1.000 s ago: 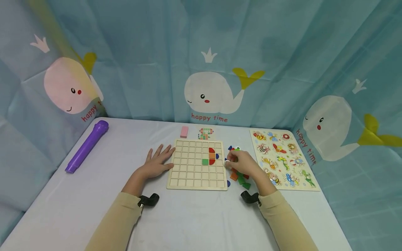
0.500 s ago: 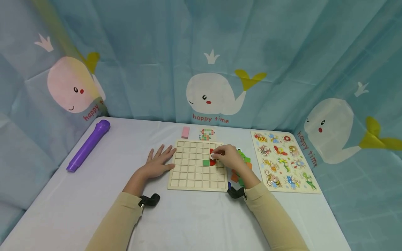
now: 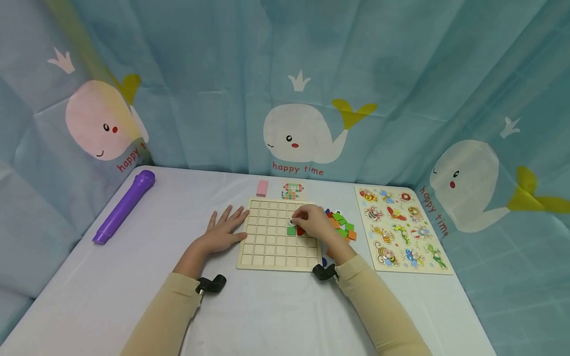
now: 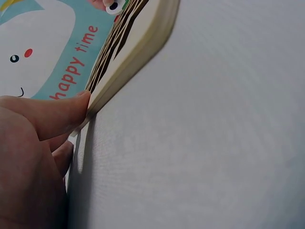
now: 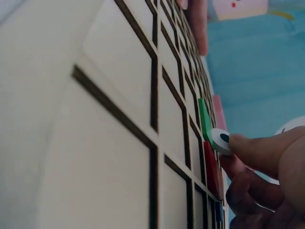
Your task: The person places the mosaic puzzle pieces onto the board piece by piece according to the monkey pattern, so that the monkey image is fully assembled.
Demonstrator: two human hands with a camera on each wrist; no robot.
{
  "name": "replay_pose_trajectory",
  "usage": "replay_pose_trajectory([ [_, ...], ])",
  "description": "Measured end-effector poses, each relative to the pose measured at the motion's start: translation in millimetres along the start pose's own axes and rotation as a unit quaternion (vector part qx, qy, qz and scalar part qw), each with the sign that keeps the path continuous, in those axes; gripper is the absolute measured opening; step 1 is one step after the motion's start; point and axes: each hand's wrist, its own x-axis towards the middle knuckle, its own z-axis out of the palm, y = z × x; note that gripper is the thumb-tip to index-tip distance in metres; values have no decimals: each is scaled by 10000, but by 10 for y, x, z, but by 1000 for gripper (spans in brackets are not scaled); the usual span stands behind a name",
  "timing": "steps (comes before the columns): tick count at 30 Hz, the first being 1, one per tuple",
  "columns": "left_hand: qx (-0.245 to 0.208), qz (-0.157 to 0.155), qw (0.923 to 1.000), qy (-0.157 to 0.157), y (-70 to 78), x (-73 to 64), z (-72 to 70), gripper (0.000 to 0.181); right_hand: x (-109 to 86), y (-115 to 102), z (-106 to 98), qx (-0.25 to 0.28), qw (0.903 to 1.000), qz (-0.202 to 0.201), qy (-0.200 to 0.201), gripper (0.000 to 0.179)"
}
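we are looking down at a wooden grid board lying in the middle of the frame on a pale table. our right hand is reaching over the right part of the board, and its fingertips are pinching a small white round piece with a black dot, like a little eye. the piece is sitting just above a green square, with a red piece right beside it. our left hand is lying flat with straight fingers, released, touching the left edge of the board. a pile of colored blocks is lying just right of the board. an animal puzzle is sitting farther right. a purple tube is lying at the left of the frame, and a pink block and a small picture card are sitting just above the board.
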Motion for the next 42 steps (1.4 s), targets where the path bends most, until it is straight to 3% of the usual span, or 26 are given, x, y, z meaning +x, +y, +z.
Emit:
replay_pose_trajectory([
  [11, -11, -10, 10000, 59, 20, 13, -6, 74, 51, -42, 55, -663, 9977, 114, 26, 8],
  [18, 29, -42, 10000, 40, 23, 20, -6, 74, 60, -20, 43, -598, 9982, 72, 82, 15],
  [25, 19, -1, 10000, 62, 27, 18, -2, 73, -58, 26, -154, -78, 9993, 82, 360, 21],
  [35, 23, 12, 10000, 36, 13, 21, 15, 72, -343, 241, -457, -259, 9970, 258, 683, 23],
  [42, 86, -43, 10000, 6, -6, 12, 12, 73, -450, 378, -576, -159, 9960, 569, 674, 23],
])
